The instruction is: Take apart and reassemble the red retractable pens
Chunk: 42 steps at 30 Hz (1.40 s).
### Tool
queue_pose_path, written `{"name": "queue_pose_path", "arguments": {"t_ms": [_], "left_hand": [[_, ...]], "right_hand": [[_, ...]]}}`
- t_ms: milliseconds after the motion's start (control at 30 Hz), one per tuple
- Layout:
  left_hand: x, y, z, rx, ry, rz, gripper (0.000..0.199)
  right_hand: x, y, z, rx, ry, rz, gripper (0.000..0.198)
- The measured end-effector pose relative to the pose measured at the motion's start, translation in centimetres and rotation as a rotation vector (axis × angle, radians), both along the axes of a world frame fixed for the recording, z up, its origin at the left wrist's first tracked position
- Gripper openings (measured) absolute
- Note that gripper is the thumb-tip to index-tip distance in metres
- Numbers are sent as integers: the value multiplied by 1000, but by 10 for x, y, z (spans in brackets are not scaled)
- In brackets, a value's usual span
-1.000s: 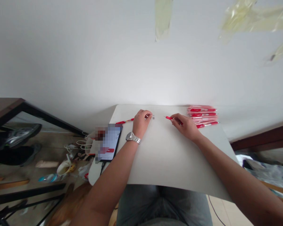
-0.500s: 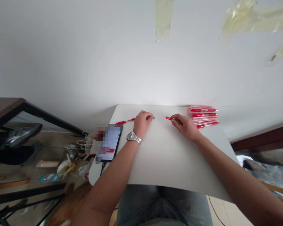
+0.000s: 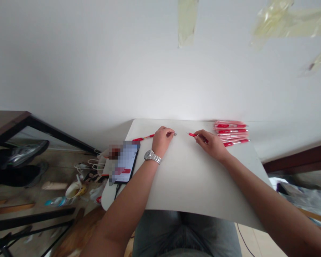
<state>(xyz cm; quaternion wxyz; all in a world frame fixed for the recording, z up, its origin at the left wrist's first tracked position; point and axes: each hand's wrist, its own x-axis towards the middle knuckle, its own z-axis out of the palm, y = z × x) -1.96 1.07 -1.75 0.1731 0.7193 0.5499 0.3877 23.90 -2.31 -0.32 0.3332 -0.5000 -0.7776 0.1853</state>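
My left hand [image 3: 162,139], with a metal watch on the wrist, is above the table [image 3: 192,178], thumb and forefinger pinched on a small silver piece [image 3: 176,134]. Its exact shape is too small to tell. To the right, my right hand [image 3: 210,142] is closed around a red pen [image 3: 192,135], whose thin tip points left toward the silver piece. The two are a short gap apart. Beyond the left wrist lies another red pen [image 3: 143,138], partly hidden by the left hand. A pile of red pens and pinkish sticks [image 3: 231,125] lies behind my right hand.
A phone [image 3: 127,162] with a cable lies at the table's left edge, its screen partly pixelated. White wall [image 3: 160,71] rises directly behind the table. On the floor at left are a cup [image 3: 72,191], a bottle [image 3: 56,202] and shoes; plastic bags [image 3: 307,200] are at right.
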Motion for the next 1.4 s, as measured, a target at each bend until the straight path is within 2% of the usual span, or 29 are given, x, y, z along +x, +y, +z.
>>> {"name": "queue_pose_path", "arguments": {"t_ms": [533,933,1100,1233,1400], "left_hand": [[-1,1,-1,5,-18,8,12],[-1,-1,5,40,-2,37,12],[2,-5,12,89,-73,46,13],[7,-10,16,138,-190,-20,13],[16,-15,14,32,-395,-116,17]], "right_hand": [[0,0,0,6,2,4,34],[0,0,-1,12,-13,3,34],[0,0,0,15,-15,-1,33],[0,-1,1,13,-9,7,31],[-1,-2,3,22,19,25,29]]}}
